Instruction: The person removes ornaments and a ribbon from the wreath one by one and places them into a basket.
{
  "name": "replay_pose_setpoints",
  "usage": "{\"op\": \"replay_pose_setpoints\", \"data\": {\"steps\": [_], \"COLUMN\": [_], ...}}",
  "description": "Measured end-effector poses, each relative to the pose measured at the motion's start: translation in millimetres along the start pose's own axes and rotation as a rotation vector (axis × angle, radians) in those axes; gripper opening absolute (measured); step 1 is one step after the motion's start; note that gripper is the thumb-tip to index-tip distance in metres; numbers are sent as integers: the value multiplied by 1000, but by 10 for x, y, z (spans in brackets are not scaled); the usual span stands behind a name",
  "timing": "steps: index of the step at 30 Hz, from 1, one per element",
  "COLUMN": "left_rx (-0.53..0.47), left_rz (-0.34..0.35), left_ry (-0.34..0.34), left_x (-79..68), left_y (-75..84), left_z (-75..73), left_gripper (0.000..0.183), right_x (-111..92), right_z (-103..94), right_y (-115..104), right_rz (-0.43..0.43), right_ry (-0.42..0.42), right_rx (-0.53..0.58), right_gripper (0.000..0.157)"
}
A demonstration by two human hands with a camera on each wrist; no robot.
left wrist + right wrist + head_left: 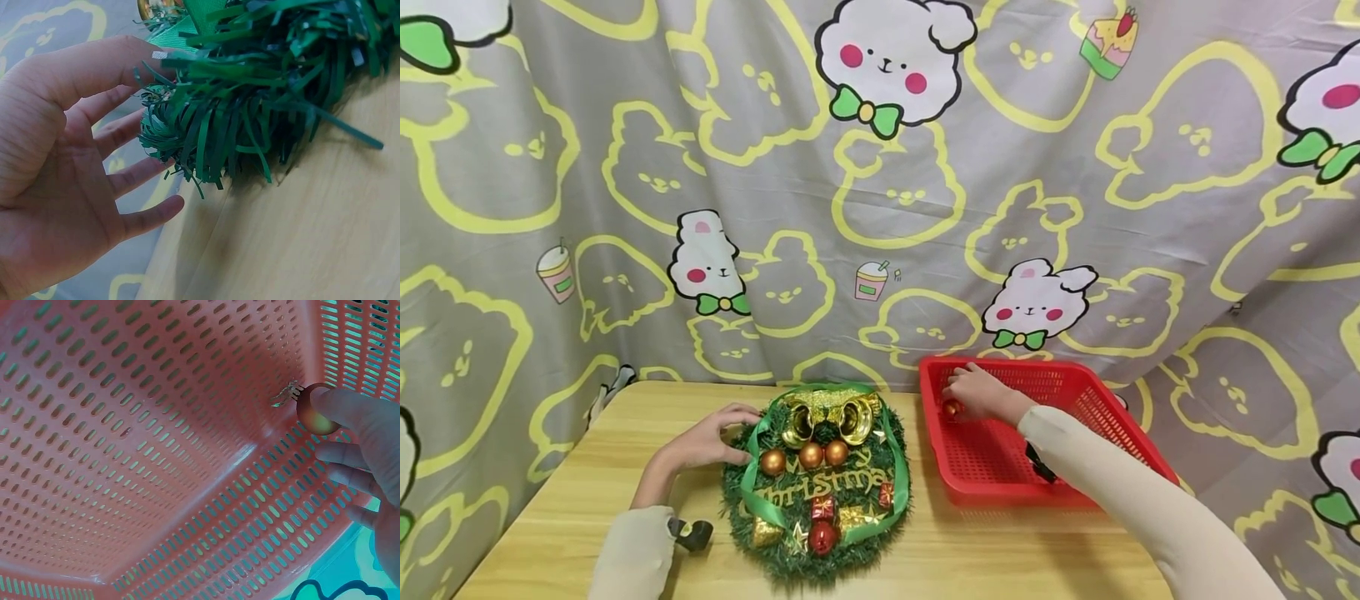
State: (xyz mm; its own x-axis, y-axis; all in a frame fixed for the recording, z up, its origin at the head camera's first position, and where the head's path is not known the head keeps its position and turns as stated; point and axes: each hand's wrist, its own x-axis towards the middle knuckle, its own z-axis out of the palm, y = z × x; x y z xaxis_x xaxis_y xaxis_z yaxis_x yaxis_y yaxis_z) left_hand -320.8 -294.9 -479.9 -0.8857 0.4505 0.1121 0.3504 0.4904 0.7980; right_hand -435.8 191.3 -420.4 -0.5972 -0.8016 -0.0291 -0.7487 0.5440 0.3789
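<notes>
A green tinsel wreath lies on the wooden table, decorated with gold bells, copper-coloured balls, a red ball, small wrapped gifts, gold "Christmas" lettering and a green ribbon. My left hand rests at its left edge. In the left wrist view, the thumb lies against the tinsel and the other fingers stretch loosely, spread, behind it. Inside the red basket, near its back left corner, my right hand pinches a copper-coloured ball ornament with a gold cord loop.
The perforated basket stands at the table's back right, its walls sloping around my right hand. Behind the table hangs a grey curtain with cartoon rabbits. Wrist cameras are strapped near both cream sleeves.
</notes>
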Motion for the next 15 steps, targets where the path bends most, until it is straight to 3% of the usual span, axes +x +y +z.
{"op": "replay_pose_setpoints", "data": {"steps": [15], "left_rx": [19], "left_rz": [11], "left_ry": [-2], "left_x": [1], "left_y": [4], "left_z": [-11], "left_gripper": [62], "right_x": [-35], "right_z": [-65], "right_y": [-16], "right_rz": [16], "right_ry": [-20], "right_rx": [10], "right_gripper": [33]}}
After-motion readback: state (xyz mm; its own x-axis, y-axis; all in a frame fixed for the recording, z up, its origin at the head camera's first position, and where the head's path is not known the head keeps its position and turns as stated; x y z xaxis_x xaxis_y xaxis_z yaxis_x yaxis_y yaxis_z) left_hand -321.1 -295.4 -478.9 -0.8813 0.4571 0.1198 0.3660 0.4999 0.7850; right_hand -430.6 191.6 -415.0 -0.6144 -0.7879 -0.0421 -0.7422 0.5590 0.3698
